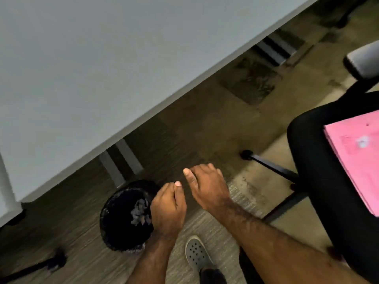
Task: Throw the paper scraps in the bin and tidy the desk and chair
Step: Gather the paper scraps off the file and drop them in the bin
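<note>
The person stood over a round black waste bin [125,218] on the carpet, just off the corner of the pale grey desk top [82,68]. Greyish paper scraps [140,211] lay heaped inside the bin. The left hand [169,208] hung above the bin's near rim, fingers curled loosely inward with the thumb against them; I could not tell whether anything was in it. The right hand [208,186] hovered beside it over the floor, fingers relaxed and slightly apart, holding nothing. A black office chair [320,171] stood to the right, a pink folder [356,158] lying on its seat. A grey perforated clog [198,253] showed below.
</note>
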A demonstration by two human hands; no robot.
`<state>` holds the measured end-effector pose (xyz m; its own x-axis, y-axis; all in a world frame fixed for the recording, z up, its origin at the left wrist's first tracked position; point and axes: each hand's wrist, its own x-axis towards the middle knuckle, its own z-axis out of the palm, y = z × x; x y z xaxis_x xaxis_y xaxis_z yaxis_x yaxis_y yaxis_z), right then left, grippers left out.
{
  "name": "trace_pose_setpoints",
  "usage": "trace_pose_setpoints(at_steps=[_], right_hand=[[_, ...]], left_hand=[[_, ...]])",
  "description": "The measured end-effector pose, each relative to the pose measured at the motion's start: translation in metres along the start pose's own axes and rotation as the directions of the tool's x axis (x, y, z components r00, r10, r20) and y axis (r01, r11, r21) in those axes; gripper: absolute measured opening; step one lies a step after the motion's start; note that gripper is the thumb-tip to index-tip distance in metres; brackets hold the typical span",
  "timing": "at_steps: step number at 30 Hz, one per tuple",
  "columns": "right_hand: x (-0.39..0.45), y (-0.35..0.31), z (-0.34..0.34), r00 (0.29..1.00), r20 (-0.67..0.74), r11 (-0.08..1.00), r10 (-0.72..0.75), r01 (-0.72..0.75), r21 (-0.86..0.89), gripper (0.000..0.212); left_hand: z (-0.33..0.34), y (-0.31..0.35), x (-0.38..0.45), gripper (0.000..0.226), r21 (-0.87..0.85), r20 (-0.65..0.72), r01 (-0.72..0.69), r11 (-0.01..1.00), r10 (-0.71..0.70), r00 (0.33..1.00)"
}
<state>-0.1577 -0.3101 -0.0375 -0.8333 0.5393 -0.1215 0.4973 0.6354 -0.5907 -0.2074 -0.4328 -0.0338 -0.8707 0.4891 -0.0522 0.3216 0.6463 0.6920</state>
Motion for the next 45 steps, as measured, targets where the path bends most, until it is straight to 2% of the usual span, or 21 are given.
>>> trace_pose_setpoints(at_steps=[6,11,17,20,23,26,29,30,32,34,36,38,41,43,45], right_hand=[[-0.032,0.063,-0.108,0.934,-0.313,0.985,0.172,-0.152,0.087,0.050],[-0.063,0.122,-0.183,0.777,-0.547,0.950,0.311,-0.278,0.145,0.050],[-0.101,0.191,-0.238,0.571,-0.665,0.862,0.481,-0.445,0.242,0.055],[-0.119,0.232,-0.255,0.405,-0.698,0.762,0.591,-0.564,0.318,0.056],[-0.135,0.277,-0.264,0.211,-0.672,0.601,0.710,-0.679,0.421,0.054],[-0.150,0.321,-0.267,-0.003,-0.655,0.413,0.756,-0.773,0.481,0.056],[-0.159,0.361,-0.266,-0.252,-0.549,0.157,0.797,-0.791,0.592,0.062],[-0.161,0.373,-0.266,-0.320,-0.494,0.080,0.809,-0.771,0.632,0.064],[-0.163,0.395,-0.265,-0.403,-0.409,-0.030,0.819,-0.741,0.671,0.067],[-0.167,0.414,-0.267,-0.427,-0.389,-0.073,0.816,-0.744,0.664,0.061],[-0.173,0.428,-0.269,-0.428,-0.436,-0.053,0.791,-0.759,0.649,0.049],[-0.179,0.435,-0.269,-0.405,-0.512,0.011,0.758,-0.776,0.630,0.040],[-0.182,0.437,-0.269,-0.360,-0.569,0.109,0.740,-0.770,0.629,0.046],[-0.173,0.436,-0.276,-0.339,-0.611,0.178,0.715,-0.757,0.629,0.049],[-0.152,0.434,-0.289,-0.236,-0.711,0.314,0.662,-0.775,0.549,0.048]], left_hand=[[0.035,0.114,0.009,0.041,-0.009,0.149,-0.302,0.953,0.300,0.942],[0.079,0.201,0.004,0.036,-0.034,0.287,-0.502,0.864,0.489,0.824],[0.141,0.269,-0.008,0.039,-0.083,0.443,-0.645,0.760,0.608,0.659],[0.174,0.290,-0.013,0.048,-0.065,0.491,-0.726,0.685,0.655,0.574],[0.208,0.307,-0.014,0.063,-0.031,0.542,-0.804,0.593,0.686,0.485],[0.241,0.321,-0.010,0.079,0.037,0.626,-0.822,0.569,0.628,0.463],[0.273,0.327,-0.003,0.090,0.083,0.678,-0.838,0.539,0.586,0.444],[0.282,0.328,-0.001,0.093,0.091,0.690,-0.844,0.528,0.578,0.436],[0.300,0.328,0.004,0.096,0.092,0.710,-0.850,0.518,0.564,0.421],[0.316,0.327,0.011,0.097,0.091,0.722,-0.862,0.499,0.563,0.402],[0.331,0.326,0.017,0.095,0.080,0.728,-0.880,0.469,0.575,0.373],[0.344,0.330,0.021,0.091,0.071,0.730,-0.896,0.438,0.590,0.346],[0.357,0.340,0.023,0.074,0.054,0.693,-0.914,0.402,0.644,0.324],[0.363,0.347,0.023,0.063,0.024,0.644,-0.910,0.414,0.690,0.331],[0.367,0.355,0.024,0.059,-0.025,0.558,-0.879,0.476,0.736,0.383]])
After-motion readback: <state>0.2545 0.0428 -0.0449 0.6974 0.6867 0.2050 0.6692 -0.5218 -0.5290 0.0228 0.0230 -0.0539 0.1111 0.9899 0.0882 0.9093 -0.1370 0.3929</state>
